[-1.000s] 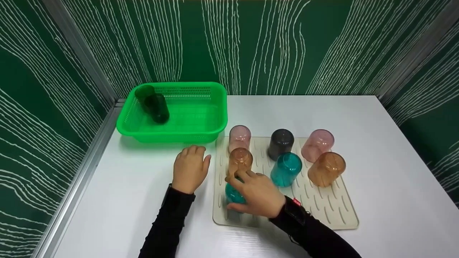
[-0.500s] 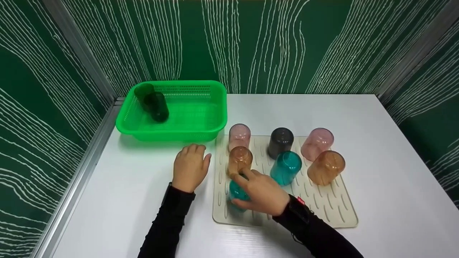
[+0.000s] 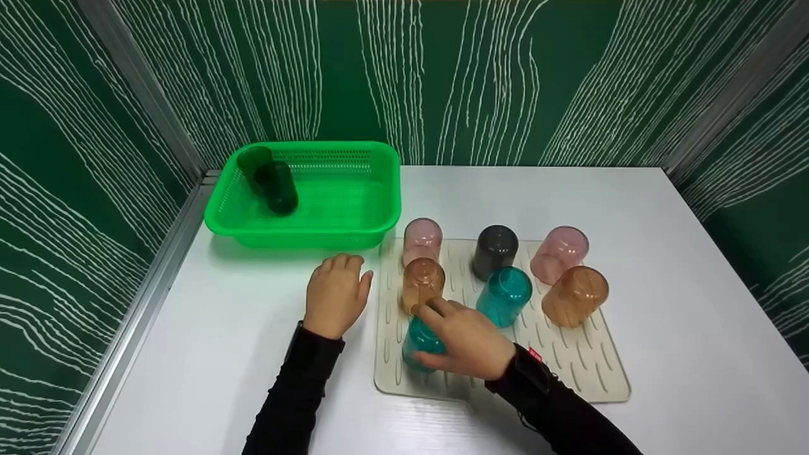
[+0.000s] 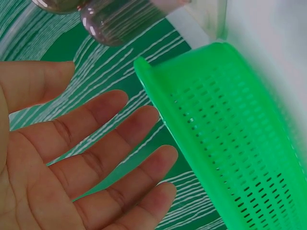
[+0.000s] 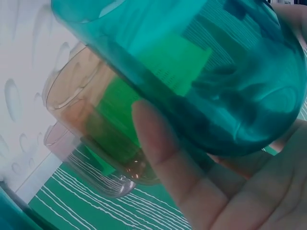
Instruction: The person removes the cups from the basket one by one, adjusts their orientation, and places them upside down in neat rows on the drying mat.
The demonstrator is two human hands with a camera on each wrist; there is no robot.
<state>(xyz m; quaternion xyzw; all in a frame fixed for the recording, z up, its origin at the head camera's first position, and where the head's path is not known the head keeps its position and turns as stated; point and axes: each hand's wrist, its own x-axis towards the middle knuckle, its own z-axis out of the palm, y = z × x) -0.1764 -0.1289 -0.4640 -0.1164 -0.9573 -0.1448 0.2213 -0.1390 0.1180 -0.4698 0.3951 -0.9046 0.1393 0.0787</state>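
Note:
In the head view my right hand point(image 3: 464, 341) holds an upside-down clear teal cup point(image 3: 422, 344) at the front left of a cream drying mat point(image 3: 493, 385). Its thumb lies on the near side, the fingers on the far side. The right wrist view shows the teal cup point(image 5: 192, 81) close up, with fingers beside and behind it. An amber cup point(image 3: 423, 284) stands just beyond it, and a pink cup point(image 3: 422, 240) behind that. Left of the mat, my left hand point(image 3: 335, 297) is palm down, holding nothing. Its fingers point(image 4: 129, 129) are spread in front of the green basket point(image 4: 216, 115).
Farther right on the mat stand a dark grey cup point(image 3: 495, 253), a second teal cup point(image 3: 504, 297), a second pink cup point(image 3: 560, 253) and a second amber cup point(image 3: 575, 297), all upside down. Two dark-looking cups point(image 3: 281, 189) lie in the basket at the back left.
My right hand has shifted slightly to the right, and the teal cup has moved a little right with it. My left hand and the other cups have stayed put.

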